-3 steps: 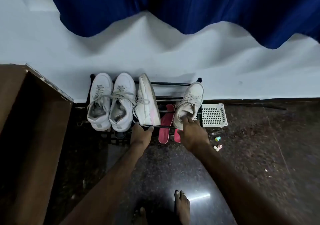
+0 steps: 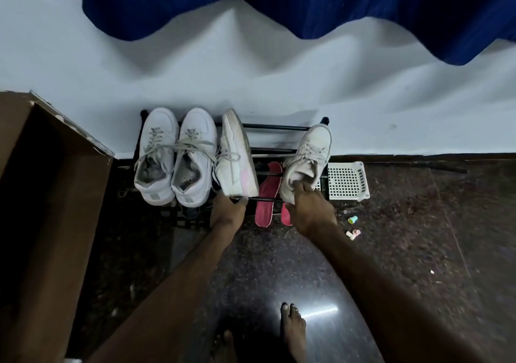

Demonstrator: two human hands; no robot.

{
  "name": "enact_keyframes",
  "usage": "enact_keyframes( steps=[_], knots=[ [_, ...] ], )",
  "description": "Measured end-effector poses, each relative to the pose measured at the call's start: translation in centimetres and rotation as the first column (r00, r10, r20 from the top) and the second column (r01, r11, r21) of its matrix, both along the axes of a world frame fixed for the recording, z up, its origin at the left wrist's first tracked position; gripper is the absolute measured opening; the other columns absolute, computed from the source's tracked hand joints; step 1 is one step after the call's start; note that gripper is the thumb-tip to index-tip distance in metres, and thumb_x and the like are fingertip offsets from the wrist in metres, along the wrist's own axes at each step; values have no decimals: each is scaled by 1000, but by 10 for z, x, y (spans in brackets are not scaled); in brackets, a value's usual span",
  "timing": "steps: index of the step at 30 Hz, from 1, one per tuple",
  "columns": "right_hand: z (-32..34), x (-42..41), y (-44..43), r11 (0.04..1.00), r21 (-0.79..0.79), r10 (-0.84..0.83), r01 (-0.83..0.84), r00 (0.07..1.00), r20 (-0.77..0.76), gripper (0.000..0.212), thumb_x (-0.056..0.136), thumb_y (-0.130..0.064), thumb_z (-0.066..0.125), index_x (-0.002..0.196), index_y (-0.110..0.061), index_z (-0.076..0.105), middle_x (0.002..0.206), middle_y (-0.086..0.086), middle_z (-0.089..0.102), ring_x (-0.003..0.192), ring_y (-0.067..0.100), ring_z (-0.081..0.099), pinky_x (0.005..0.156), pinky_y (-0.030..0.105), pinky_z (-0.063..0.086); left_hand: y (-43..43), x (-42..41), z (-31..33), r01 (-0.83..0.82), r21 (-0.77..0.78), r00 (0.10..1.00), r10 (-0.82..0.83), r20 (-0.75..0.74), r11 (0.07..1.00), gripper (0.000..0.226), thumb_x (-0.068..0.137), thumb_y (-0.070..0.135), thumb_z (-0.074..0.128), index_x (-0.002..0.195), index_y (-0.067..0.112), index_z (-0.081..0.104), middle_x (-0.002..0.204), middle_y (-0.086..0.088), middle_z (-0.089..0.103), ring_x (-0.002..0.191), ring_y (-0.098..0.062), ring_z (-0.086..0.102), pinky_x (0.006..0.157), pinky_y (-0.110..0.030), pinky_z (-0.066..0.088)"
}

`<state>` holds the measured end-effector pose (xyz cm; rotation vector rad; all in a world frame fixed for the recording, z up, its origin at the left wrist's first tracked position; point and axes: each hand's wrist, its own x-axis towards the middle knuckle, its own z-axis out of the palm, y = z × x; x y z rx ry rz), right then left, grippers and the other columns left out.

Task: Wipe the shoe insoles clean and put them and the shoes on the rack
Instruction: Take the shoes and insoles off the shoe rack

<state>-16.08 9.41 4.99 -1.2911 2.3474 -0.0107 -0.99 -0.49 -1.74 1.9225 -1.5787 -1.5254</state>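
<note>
A black metal shoe rack (image 2: 275,127) stands against the white wall. Two white sneakers (image 2: 174,156) sit side by side on its left end. A white sneaker with a pink patch (image 2: 237,156) lies tipped on its side in the middle, and my left hand (image 2: 227,210) grips its heel. A white-grey sneaker (image 2: 305,161) rests on the right end, and my right hand (image 2: 310,212) holds it at the heel opening. Two red insoles (image 2: 266,195) lie on a lower bar between the two held shoes, one partly hidden by my right hand.
A white perforated plastic basket (image 2: 347,181) sits on the floor right of the rack. Small coloured bits (image 2: 353,226) lie on the dark speckled floor nearby. A brown cabinet (image 2: 42,195) fills the left side. My bare feet (image 2: 293,332) stand below. A blue curtain (image 2: 279,2) hangs above.
</note>
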Motion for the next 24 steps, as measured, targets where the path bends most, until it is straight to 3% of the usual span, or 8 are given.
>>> enact_keyframes(
  steps=[3,6,10,14,19,22,23,24],
  knots=[
    [-13,-1,-8,999,37,-8,7,999,36,54,95,-28,55,142,-14,33,137,10,47,117,36,56,88,46,48,-3,-7,-7,-150,28,988,152,-40,988,41,82,29,73,116,11,58,108,-5,65,100,-29,63,85,-43,56],
    [-21,-3,-17,998,43,-45,43,997,56,50,96,-34,54,137,-11,38,134,14,50,115,39,58,86,47,48,-4,-16,-4,-169,-118,986,166,-34,979,32,84,21,73,109,6,61,97,-1,61,90,-22,61,72,-28,44],
    [-30,-7,-29,993,62,-108,105,993,47,41,96,-33,54,127,-8,44,123,16,59,111,37,61,85,42,48,5,-43,2,50,-334,999,-50,9,941,39,80,21,75,112,14,55,106,-2,64,98,-24,61,74,-31,45],
    [-36,-11,-31,991,72,-109,110,994,-13,25,97,-17,49,120,-10,53,116,14,64,107,35,64,81,39,49,7,-70,5,245,-318,968,-211,138,916,67,84,38,70,142,26,39,127,-9,62,111,-34,60,83,-41,49],
    [-24,-15,-15,997,34,-62,63,997,-49,22,93,-12,53,114,-12,57,110,12,65,104,34,64,79,36,48,6,-80,27,486,-431,853,-305,423,760,30,95,36,59,123,26,61,102,-12,70,97,-36,65,74,-37,45],
    [-14,-10,3,999,38,19,-15,994,-105,23,96,-18,50,118,-16,58,106,11,68,101,32,66,77,35,49,21,-59,37,588,-557,779,-223,586,586,19,87,36,70,103,27,72,72,-8,65,66,-29,64,60,-33,43],
    [-10,-6,10,997,47,58,-54,992,-109,24,97,-19,47,119,-17,57,106,9,69,100,32,67,77,35,50,29,-51,41,638,-559,741,-223,634,530,17,89,36,66,103,27,71,72,-7,64,65,-28,64,60,-33,42],
    [-5,-1,16,995,53,91,-86,990,-106,25,98,-20,45,121,-18,56,106,9,69,100,31,67,77,34,50,38,-43,48,689,-467,693,-315,649,554,19,95,35,58,109,28,68,79,-6,67,73,-28,66,63,-33,42]
  ],
)
